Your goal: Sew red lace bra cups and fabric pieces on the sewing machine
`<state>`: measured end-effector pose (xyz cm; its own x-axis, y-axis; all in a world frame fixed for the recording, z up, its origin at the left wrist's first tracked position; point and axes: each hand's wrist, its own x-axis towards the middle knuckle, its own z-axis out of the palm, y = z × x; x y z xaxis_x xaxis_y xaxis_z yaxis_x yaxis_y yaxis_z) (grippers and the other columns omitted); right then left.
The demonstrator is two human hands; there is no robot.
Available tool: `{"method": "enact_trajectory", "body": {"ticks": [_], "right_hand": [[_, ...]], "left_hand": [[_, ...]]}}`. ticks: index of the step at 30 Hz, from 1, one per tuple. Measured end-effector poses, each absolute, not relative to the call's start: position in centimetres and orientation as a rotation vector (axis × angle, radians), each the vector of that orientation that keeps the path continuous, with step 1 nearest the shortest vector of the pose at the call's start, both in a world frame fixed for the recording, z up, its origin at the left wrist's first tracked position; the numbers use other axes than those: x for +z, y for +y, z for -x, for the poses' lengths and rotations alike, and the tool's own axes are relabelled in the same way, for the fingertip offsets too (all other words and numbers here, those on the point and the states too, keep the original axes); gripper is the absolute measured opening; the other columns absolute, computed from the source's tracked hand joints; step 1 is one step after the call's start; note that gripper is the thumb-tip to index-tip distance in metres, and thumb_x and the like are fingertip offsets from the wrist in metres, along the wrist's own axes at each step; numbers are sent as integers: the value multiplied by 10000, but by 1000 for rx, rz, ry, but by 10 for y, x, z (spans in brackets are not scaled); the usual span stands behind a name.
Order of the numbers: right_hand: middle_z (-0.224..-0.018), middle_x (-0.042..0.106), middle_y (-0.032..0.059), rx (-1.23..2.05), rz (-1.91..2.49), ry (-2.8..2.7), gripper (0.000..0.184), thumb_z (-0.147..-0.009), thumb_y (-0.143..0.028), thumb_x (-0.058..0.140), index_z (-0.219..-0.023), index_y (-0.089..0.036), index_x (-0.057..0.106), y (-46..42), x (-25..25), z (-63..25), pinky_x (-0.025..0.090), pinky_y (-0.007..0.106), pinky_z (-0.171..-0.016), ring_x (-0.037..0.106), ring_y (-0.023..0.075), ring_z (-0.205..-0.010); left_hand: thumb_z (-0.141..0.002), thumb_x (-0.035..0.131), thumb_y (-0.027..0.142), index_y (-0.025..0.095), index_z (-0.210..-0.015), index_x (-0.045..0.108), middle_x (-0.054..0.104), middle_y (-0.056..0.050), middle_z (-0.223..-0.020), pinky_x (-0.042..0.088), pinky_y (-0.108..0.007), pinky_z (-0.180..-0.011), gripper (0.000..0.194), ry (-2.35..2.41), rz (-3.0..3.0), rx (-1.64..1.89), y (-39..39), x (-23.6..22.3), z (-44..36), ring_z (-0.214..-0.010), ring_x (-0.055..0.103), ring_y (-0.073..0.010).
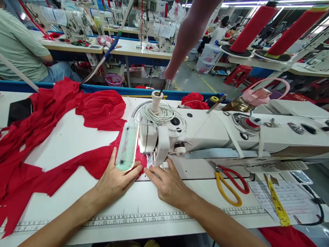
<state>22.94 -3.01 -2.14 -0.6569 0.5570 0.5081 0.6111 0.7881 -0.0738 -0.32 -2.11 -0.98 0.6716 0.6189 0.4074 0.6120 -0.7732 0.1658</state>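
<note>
A long strip of red fabric runs across the white table to the presser foot of a white sewing machine. On the fabric's end, just left of the foot, my left hand lies with fingers stretched out, below a pale green clear plate. My right hand rests at the needle area with fingers spread; one fingertip reaches behind the foot on its right side. Its fingertips almost meet those of my left hand. The needle itself is hidden by the machine head.
Red-and-yellow-handled scissors lie right of my hand. Beyond are a paper sheet and a yellow measuring tape. Coiled white cord tops the machine. A dark phone-like object lies far left. A person in green sits opposite.
</note>
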Motion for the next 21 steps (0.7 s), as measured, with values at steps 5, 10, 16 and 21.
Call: {"method": "enact_trajectory", "body": {"ticks": [5,10,16,21], "right_hand": [[-962,700,83,-138,872,-2471,505,-744,54,447,-1180,-89,659,-30,-21,-229,244,540,-1117,538,201,-773],[-964,689,89,-132,871,-2480,488,-745,52,489,-1179,-83,666,-31,-21,-230,254,529,-1109,543,200,-787],[-957,687,77,-113,899,-2482,493,-767,55,462,-1187,-105,663,-31,-22,-229,279,528,-1097,548,201,-803],[-959,683,84,-117,883,-2486,491,-762,49,471,-1189,-100,664,-30,-22,-229,281,527,-1095,547,197,-786]], "left_hand": [[-993,494,137,179,-1061,677,725,-40,-971,418,-551,-1084,200,1084,-2798,685,-20,-8,3,-836,641,-163],[-974,481,94,178,-1051,670,728,-41,-995,348,-647,-1111,221,1070,-2864,712,-20,-8,4,-834,639,-169],[-999,505,232,206,-1083,686,700,-32,-896,298,-633,-1159,201,1188,-2756,708,-19,-5,1,-845,640,-180],[-974,470,129,230,-1018,695,677,-7,-848,285,-648,-1153,251,1109,-2817,707,-18,-4,1,-777,608,-157]]}}
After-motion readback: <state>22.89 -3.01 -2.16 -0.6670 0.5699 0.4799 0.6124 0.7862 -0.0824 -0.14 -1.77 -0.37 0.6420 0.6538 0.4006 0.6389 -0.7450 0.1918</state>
